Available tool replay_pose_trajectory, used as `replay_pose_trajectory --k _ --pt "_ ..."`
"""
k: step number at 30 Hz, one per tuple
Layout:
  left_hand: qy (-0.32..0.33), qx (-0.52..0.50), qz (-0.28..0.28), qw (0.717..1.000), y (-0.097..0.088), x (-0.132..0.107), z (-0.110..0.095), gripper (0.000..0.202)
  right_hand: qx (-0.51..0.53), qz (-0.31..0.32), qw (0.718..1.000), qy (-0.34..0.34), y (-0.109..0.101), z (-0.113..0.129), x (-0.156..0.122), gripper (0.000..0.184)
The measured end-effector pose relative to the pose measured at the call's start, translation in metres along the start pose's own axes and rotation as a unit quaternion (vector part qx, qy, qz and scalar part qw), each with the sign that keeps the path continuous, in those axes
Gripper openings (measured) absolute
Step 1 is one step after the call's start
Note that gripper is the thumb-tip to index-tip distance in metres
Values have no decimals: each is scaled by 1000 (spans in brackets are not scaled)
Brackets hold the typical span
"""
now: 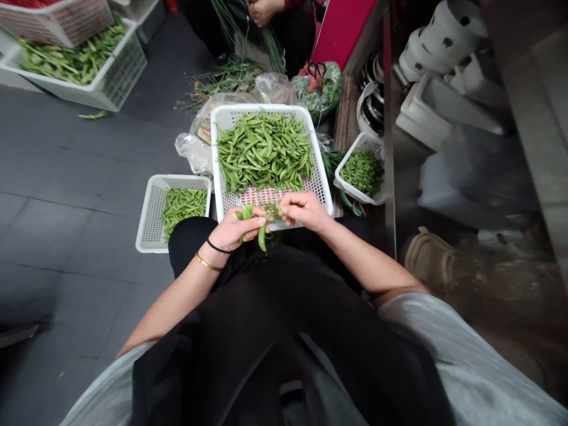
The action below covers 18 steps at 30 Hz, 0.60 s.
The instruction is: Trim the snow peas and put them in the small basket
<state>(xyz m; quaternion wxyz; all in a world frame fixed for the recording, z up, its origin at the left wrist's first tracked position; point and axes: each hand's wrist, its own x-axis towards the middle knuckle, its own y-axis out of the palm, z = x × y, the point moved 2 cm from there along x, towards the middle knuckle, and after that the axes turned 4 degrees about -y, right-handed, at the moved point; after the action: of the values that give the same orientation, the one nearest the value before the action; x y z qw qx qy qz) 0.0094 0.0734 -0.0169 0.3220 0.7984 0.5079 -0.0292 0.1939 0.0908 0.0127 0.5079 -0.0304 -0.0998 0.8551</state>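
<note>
My left hand (242, 228) is closed around a few green pea pods (261, 238); one of them hangs down below the fingers. Close beside it, my right hand (302, 210) has thumb and fingers pinched together; whatever they hold is too small to make out. Both hands are over the near edge of a white perforated basket (326, 192). A large heap of pea pods (266, 148) fills its far part, and small trimmings lie on the bare bottom near my fingers.
A smaller white basket (148, 216) with pods stands at left, another basket (379, 145) with leafy greens at right. Plastic bags (195, 152) and scissors (316, 72) lie behind. Stacked baskets (119, 77) stand far left. A co-worker's hand (265, 10) holds long green stalks. A metal post (389, 118) rises at right.
</note>
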Motion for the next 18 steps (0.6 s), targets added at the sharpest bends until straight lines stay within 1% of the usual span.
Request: replay_pose_trajectory --k 2,4,5,7,8,10,12,14,16,17,18 --pt "6 -18 -13 1000 -2 -1 -1 26 39 -72 996 22 -21 -4 3 15" --pt "18 -29 -29 999 -5 -1 -2 25 39 -128 991 17 -39 -8 4 17" --pt "23 -31 -34 999 -6 -1 -3 25 28 -141 990 14 -44 -9 3 19" --pt "27 -34 -37 998 -8 1 -4 25 -18 -138 990 2 -44 -8 2 21" --pt "27 -37 -38 998 -8 1 -4 25 -54 -126 991 -10 -40 -7 1 21" --pt "28 -38 -38 998 -7 3 -4 25 -149 -80 984 -56 -24 -2 0 24" --pt "23 -24 -30 999 -6 3 -4 25 -244 -11 962 -121 -6 2 2 29" --pt "4 16 -15 1000 -5 3 -3 26 -314 65 931 -172 8 4 4 23" --pt "-8 103 -4 995 -4 1 -4 27 -355 112 909 -186 12 4 8 25" --pt "3 166 -7 986 -3 -1 -6 27 -359 125 907 -183 12 4 10 27" --pt "30 233 -17 972 -2 -2 -8 25 -347 130 912 -175 11 3 11 27"
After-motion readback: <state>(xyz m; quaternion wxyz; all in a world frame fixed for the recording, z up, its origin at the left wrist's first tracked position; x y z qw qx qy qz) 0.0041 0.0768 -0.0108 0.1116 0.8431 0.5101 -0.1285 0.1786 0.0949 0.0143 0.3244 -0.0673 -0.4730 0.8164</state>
